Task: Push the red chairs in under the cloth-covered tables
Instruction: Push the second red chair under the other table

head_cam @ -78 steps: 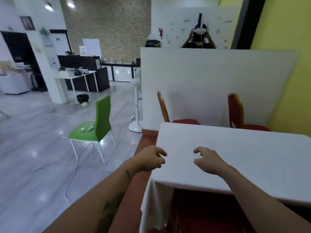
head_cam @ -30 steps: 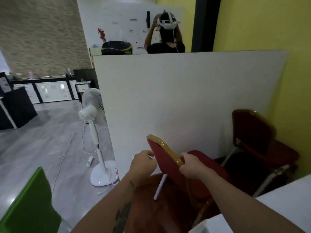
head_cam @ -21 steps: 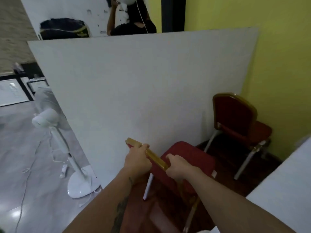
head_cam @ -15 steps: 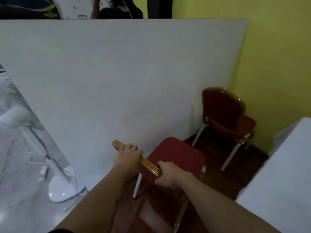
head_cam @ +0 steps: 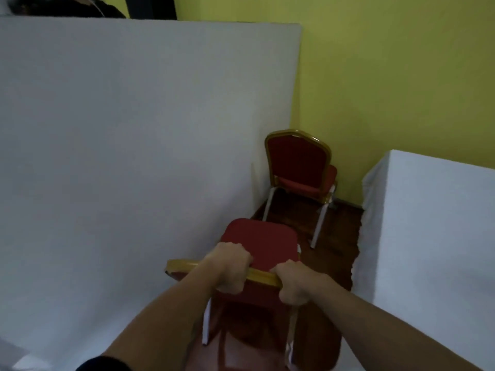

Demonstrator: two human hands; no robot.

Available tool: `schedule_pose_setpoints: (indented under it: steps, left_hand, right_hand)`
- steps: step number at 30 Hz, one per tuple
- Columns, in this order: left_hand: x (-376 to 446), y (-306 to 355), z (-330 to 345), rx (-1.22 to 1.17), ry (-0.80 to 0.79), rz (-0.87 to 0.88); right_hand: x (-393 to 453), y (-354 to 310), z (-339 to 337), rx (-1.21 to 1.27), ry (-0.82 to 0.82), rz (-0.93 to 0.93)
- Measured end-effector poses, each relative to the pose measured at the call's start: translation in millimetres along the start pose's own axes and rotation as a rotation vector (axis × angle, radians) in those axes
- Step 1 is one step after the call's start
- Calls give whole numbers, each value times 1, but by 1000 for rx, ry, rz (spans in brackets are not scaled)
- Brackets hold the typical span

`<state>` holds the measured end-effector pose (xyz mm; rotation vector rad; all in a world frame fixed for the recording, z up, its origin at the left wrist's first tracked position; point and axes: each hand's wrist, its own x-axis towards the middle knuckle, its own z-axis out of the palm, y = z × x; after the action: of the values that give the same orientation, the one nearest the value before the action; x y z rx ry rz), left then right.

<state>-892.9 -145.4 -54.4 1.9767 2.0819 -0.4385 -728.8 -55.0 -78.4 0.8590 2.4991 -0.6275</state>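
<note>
A red chair with a gold frame stands right in front of me, its seat pointing away. My left hand and my right hand both grip the gold top rail of its backrest. The cloth-covered table stands to the right, its white cloth hanging down the side. The near chair is left of the table and apart from it. A second red chair stands farther back by the yellow wall, its backrest toward me.
A tall white partition board runs close along the left of both chairs. A yellow wall closes the far end. Dark wooden floor shows in the narrow lane between board and table. Part of a person shows above the board, top left.
I have walked from the table's front to behind the near red chair and taken its top rail in both hands. The view has since swung right, and the table has come into sight.
</note>
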Motion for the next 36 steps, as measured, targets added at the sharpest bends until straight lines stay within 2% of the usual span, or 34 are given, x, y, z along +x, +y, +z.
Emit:
schedule_pose_setpoints:
  steps: [7, 12, 17, 23, 25, 27, 29, 32, 34, 36]
  left_hand:
    - [35, 17, -11, 51, 88, 287]
    - [51, 1, -16, 83, 96, 339]
    - [68, -5, -26, 100, 72, 281]
    - [93, 1, -39, 42, 15, 56]
    - [99, -8, -47, -160, -103, -43]
    - [102, -21, -50, -480, -188, -120]
    - [100, -27, -45, -696, -27, -213]
    - [103, -14, -30, -904, 353, -541]
    - [105, 10, -28, -1113, 369, -799]
    - [113, 29, -33, -1387, 343, -893]
  right_hand:
    - [-13, 19, -4, 26, 81, 197]
    - [-12, 11, 1, 88, 88, 267]
    - [-9, 11, 2, 128, 134, 312]
    - [4, 29, 0, 145, 213, 351]
    - [9, 36, -1, 152, 254, 355]
    - [13, 43, 2, 185, 308, 365]
    - [15, 47, 8, 255, 362, 397]
    - [15, 48, 14, 312, 388, 444]
    - [15, 47, 17, 335, 395, 477]
    - [17, 45, 16, 367, 406, 515]
